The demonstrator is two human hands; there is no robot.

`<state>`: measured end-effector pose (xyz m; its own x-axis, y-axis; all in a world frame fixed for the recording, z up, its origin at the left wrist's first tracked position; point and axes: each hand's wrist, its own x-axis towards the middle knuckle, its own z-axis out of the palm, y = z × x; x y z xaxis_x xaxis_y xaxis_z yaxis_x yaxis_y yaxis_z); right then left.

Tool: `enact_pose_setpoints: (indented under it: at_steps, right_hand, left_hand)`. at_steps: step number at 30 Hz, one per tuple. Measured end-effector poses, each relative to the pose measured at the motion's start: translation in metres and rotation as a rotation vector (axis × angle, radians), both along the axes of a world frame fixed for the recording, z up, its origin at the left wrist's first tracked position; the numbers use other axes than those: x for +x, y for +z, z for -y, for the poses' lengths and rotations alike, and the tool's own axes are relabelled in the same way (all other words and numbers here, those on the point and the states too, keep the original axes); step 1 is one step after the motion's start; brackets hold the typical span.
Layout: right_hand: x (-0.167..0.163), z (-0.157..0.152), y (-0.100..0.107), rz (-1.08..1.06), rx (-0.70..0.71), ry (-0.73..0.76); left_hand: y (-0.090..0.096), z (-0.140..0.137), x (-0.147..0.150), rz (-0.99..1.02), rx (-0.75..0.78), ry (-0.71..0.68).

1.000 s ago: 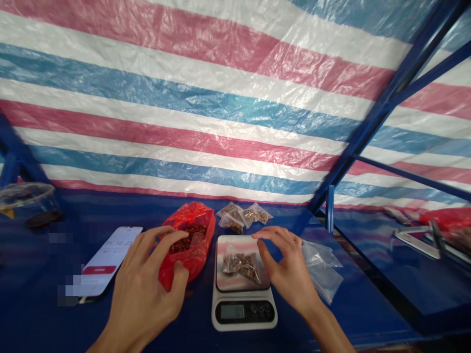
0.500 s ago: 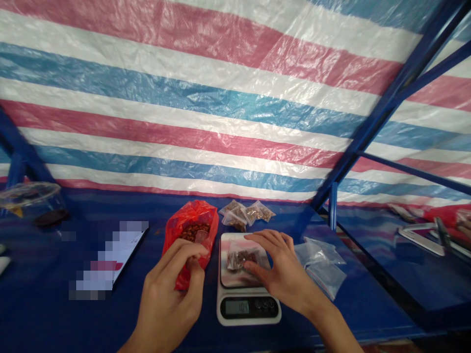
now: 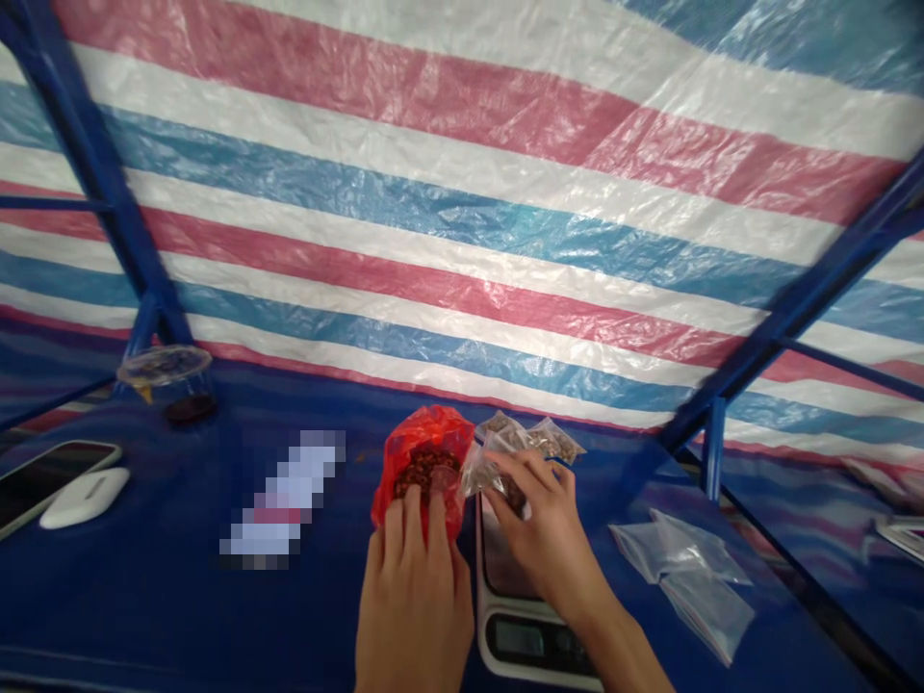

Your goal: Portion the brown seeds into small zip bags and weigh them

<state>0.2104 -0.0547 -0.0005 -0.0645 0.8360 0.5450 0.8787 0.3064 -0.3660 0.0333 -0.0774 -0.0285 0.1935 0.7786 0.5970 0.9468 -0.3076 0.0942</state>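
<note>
My right hand (image 3: 543,515) pinches a small clear zip bag (image 3: 476,470) with dark brown pieces in it, raised above the plate of a white digital scale (image 3: 498,563). The scale's display is too dim to read. Back up and palm down, my left hand (image 3: 415,597) reaches to the mouth of a red plastic bag (image 3: 419,428), its fingers stretched out and its fingertips at the brown pieces (image 3: 425,467). A small clear scoop or cup (image 3: 444,479) lies among those pieces. Several filled zip bags (image 3: 552,440) lie behind the right hand.
Unfilled clear zip bags (image 3: 707,616) lie on the blue table (image 3: 180,616) at the right. On the left are a blurred-out sheet or screen (image 3: 285,500), a phone (image 3: 58,472), a white rounded object (image 3: 85,498) and a clear plastic tub (image 3: 169,380). A striped tarp (image 3: 448,241) hangs behind.
My right hand has lifted the filled zip bag off the scale. The left hand has turned palm down and moved to the red bag's mouth. The camera view has swung left.
</note>
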Motion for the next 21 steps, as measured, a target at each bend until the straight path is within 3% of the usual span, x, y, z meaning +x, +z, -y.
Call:
enact_pose_setpoints:
  at_steps: [3,9,16,21]
  right_hand:
    - [-0.023,-0.006,0.003,0.101,0.032,0.029]
    - [-0.05,-0.021,-0.002,0.193,0.043,0.033]
    - [-0.047,-0.032,-0.003,0.199,-0.068,0.064]
    - [-0.041,-0.033,-0.008,0.059,-0.118,0.029]
  left_hand:
    - [-0.01,0.008,-0.002,-0.023,-0.017,-0.024]
    - [-0.007,0.018,-0.005,0.05,-0.096,-0.001]
    - [-0.009,0.018,-0.013,0.099,-0.206,-0.023]
    - [-0.01,0.013,-0.018,0.1,-0.207,-0.074]
